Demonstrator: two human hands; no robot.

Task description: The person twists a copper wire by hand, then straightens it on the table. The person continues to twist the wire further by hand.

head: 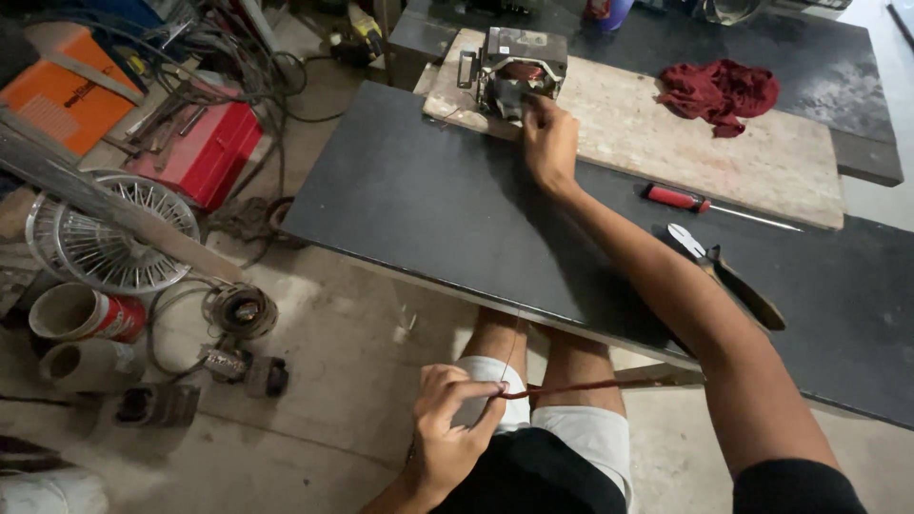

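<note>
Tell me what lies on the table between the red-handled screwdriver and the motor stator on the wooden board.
In the head view, only the right hand and forearm cross that stretch between screwdriver and stator, its fingers on the stator; otherwise bare wooden board and dark table.

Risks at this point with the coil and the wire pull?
1. The thin wire runs taut from the motor coil block under the right hand down to the left hand; it may snap or cut fingers.
2. The block sits near the wooden board edge; pulling could drag it off.
3. Pliers lie beside the right forearm and could be knocked.
</note>
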